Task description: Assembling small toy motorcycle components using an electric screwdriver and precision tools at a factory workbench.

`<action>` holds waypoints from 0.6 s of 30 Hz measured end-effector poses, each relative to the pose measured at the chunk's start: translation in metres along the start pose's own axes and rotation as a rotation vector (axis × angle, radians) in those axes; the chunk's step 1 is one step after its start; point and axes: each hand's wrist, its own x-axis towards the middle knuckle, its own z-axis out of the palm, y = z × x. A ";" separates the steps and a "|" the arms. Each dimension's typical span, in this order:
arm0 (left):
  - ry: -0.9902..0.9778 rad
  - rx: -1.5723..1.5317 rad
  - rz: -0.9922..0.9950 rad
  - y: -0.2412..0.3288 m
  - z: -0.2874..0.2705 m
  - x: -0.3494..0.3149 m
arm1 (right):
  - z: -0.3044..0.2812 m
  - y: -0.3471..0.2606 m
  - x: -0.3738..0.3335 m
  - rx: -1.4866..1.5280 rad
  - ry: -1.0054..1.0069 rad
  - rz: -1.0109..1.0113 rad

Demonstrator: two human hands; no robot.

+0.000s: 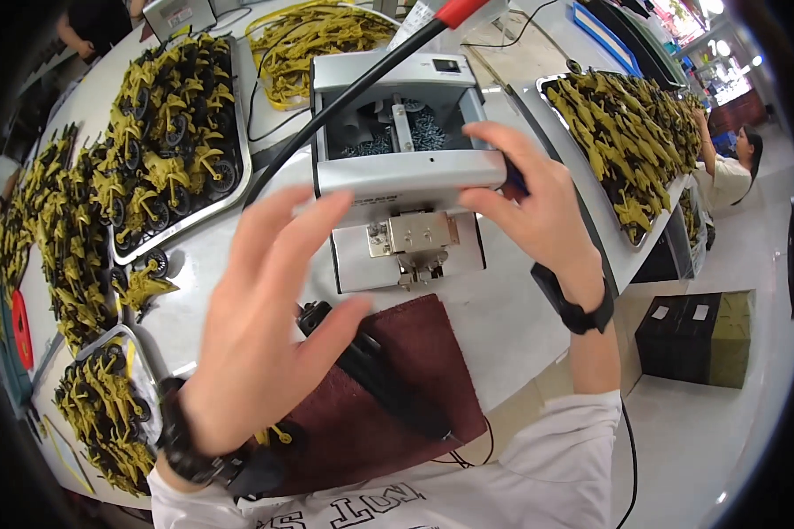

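A silver screw feeder [410, 172] stands in front of me, its open hopper holding many small dark screws [425, 132]. My right hand [534, 198] grips its near right corner, fingers over the top and thumb on the front. Something dark blue [514, 183] shows beside that palm, mostly hidden. My left hand [269, 309], slightly blurred, hovers with fingers spread near the feeder's front left, holding nothing. Below it, a black electric screwdriver [384, 379] lies on a dark red cloth [437, 344]. A small yellow part [278, 434] peeks out by my left wrist.
Trays of yellow toy motorcycles with black wheels [172, 141] crowd the left. More yellow pieces fill a right tray [613, 141] and a far yellow-rimmed tray [318, 40]. A black bar with a red end [353, 93] slants past the feeder. Another person [732, 172] is at far right.
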 end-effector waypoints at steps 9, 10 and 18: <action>0.025 -0.071 -0.017 -0.044 0.004 0.044 | -0.002 -0.024 0.007 0.149 -0.052 -0.018; 0.020 -0.078 -0.022 -0.045 0.002 0.044 | -0.003 -0.031 0.007 0.145 -0.061 0.029; -0.084 -0.149 -0.202 -0.008 -0.033 0.075 | -0.029 -0.045 0.043 0.657 -0.079 0.632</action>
